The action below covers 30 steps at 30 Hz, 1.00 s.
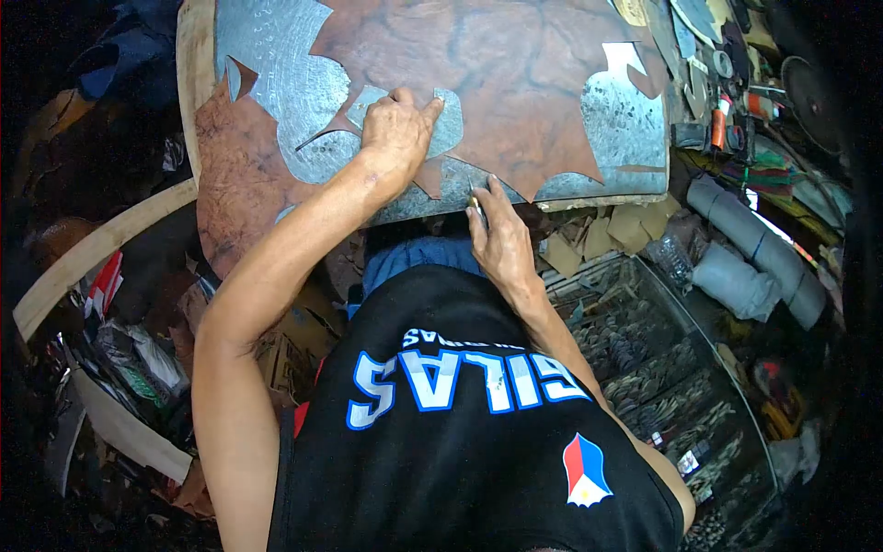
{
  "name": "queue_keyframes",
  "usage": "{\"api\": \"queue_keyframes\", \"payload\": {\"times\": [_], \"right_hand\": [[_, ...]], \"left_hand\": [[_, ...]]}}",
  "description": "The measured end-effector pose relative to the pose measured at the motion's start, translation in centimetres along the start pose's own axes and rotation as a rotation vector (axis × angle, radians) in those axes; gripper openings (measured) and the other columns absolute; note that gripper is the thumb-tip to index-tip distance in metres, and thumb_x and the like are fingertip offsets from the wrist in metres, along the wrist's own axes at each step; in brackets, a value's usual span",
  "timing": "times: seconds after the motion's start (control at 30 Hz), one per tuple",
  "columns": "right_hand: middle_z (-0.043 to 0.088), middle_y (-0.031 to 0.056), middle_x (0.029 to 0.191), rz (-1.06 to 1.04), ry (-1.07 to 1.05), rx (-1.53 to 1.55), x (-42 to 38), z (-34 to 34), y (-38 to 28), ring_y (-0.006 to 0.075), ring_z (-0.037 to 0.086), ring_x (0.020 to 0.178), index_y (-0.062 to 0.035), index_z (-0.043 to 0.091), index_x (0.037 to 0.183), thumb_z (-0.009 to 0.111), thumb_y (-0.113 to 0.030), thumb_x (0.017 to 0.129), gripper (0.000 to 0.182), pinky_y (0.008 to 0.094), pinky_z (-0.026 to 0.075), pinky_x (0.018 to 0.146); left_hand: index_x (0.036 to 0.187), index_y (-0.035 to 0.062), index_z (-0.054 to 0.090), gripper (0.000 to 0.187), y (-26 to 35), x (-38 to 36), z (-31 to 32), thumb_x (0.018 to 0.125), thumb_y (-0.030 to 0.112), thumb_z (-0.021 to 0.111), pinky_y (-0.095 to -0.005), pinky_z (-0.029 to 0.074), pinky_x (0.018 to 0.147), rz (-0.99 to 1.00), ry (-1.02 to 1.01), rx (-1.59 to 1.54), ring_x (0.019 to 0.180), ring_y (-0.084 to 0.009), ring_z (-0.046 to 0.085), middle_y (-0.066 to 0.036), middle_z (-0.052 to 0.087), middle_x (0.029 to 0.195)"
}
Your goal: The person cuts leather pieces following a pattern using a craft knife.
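Note:
My left hand (397,133) presses down on a flat grey-green template (448,129), its thumb and fingers spread apart on top. Beneath the template lies a large piece of brown marbled leather (497,74) with curved cut-outs along its edges. My right hand (502,235) is closed around a small knife (475,202) near the front edge of the work surface. Its thin blade points up toward the leather, right of the template; my fingers hide most of the handle. A narrow pointed flap of leather (430,177) lies between the two hands.
The metal-topped table (308,92) has a pale wooden border (195,55). More brown leather (241,175) hangs over its front left side. Rolled grey material (759,248), an orange-labelled container (719,121) and scraps crowd the right. A glass-topped case (671,368) stands low at my right.

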State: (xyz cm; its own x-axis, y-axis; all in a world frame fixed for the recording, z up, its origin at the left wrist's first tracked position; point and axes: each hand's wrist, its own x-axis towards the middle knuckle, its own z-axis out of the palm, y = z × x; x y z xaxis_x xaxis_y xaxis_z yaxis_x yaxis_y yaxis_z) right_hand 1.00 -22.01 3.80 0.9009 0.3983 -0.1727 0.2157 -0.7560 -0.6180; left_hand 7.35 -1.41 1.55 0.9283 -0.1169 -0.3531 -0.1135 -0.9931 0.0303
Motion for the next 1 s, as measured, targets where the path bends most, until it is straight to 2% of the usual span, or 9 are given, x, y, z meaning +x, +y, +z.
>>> {"api": "queue_keyframes", "payload": {"times": [0.1,0.23,0.33,0.4,0.53,0.67,0.7,0.83,1.0], "right_hand": [[0.062,0.0272,0.117,-0.026,-0.018,0.093,-0.8,-1.3,0.5,0.0415,0.061,0.109,0.0046,0.061,0.114,0.061,-0.007,0.090,0.026,0.0425,0.049,0.093],[0.064,0.0237,0.110,-0.002,-0.189,0.164,-0.5,-4.1,1.1,0.0404,0.063,0.098,0.0017,0.059,0.116,0.060,-0.008,0.091,0.027,0.0439,0.051,0.083],[0.065,0.0221,0.106,-0.163,-0.244,0.081,0.8,-5.1,2.2,0.0397,0.064,0.096,-0.0014,0.060,0.116,0.061,-0.009,0.090,0.027,0.0447,0.051,0.081],[0.066,0.0213,0.103,-0.232,-0.413,0.001,2.4,-6.3,1.6,0.0404,0.064,0.094,-0.0035,0.061,0.116,0.061,-0.011,0.091,0.027,0.0451,0.052,0.079],[0.067,0.0186,0.102,-0.464,-0.549,-0.100,6.6,-6.5,1.5,0.0396,0.065,0.091,-0.0087,0.062,0.117,0.060,-0.013,0.090,0.028,0.0457,0.052,0.074],[0.066,0.0146,0.103,-0.815,-0.607,-0.088,11.6,-4.6,2.0,0.0392,0.065,0.086,-0.0113,0.062,0.119,0.060,-0.011,0.089,0.030,0.0465,0.054,0.071],[0.066,0.0151,0.105,-0.842,-0.656,-0.116,12.5,-4.3,1.1,0.0384,0.066,0.089,-0.0091,0.063,0.118,0.061,-0.007,0.088,0.029,0.0440,0.053,0.074],[0.067,0.0141,0.101,-0.998,-0.703,-0.135,14.7,-2.2,-0.2,0.0370,0.066,0.085,-0.0089,0.065,0.115,0.061,-0.009,0.089,0.026,0.0434,0.054,0.071],[0.067,0.0142,0.100,-1.060,-0.765,-0.189,15.6,-1.0,-0.7,0.0364,0.066,0.084,-0.0088,0.066,0.115,0.060,-0.012,0.091,0.026,0.0428,0.054,0.071]], "left_hand": [[0.126,0.0132,0.056,0.064,-0.8,-1.0,-0.1,0.070,0.030,0.083,-0.0388,0.055,0.074,-0.003,0.087,-0.146,0.090,-0.0325,0.064,-0.019,0.057,0.105],[0.101,0.0058,0.063,0.042,-1.6,-2.8,1.0,0.070,0.027,0.082,-0.0418,0.052,0.079,0.006,0.238,-0.326,0.098,-0.0347,0.060,-0.017,0.057,0.104],[0.097,0.0060,0.066,0.032,-1.9,-3.6,2.1,0.072,0.022,0.080,-0.0431,0.047,0.090,-0.039,0.276,-0.428,0.106,-0.0334,0.056,-0.013,0.057,0.107],[0.099,0.0073,0.067,0.031,-2.0,-4.2,3.0,0.073,0.021,0.078,-0.0440,0.044,0.095,-0.052,0.340,-0.426,0.109,-0.0329,0.055,-0.011,0.057,0.110],[0.104,0.0123,0.069,0.030,-1.1,-4.9,4.3,0.075,0.019,0.076,-0.0473,0.033,0.107,-0.134,0.502,-0.362,0.120,-0.0327,0.048,-0.010,0.056,0.118],[0.107,0.0160,0.069,0.035,-0.4,-5.2,4.3,0.074,0.024,0.078,-0.0490,0.031,0.110,-0.314,0.453,-0.387,0.126,-0.0341,0.045,-0.009,0.055,0.130],[0.112,0.0182,0.069,0.040,-0.3,-5.0,4.2,0.074,0.026,0.078,-0.0498,0.028,0.112,-0.362,0.371,-0.392,0.131,-0.0332,0.042,-0.009,0.052,0.139],[0.119,0.0202,0.067,0.046,-0.2,-5.3,4.2,0.074,0.027,0.077,-0.0513,0.024,0.116,-0.410,0.314,-0.427,0.138,-0.0302,0.037,-0.005,0.047,0.146],[0.121,0.0214,0.066,0.048,0.1,-5.2,4.5,0.074,0.023,0.077,-0.0505,0.022,0.117,-0.464,0.322,-0.428,0.139,-0.0297,0.037,-0.003,0.048,0.146]]}}
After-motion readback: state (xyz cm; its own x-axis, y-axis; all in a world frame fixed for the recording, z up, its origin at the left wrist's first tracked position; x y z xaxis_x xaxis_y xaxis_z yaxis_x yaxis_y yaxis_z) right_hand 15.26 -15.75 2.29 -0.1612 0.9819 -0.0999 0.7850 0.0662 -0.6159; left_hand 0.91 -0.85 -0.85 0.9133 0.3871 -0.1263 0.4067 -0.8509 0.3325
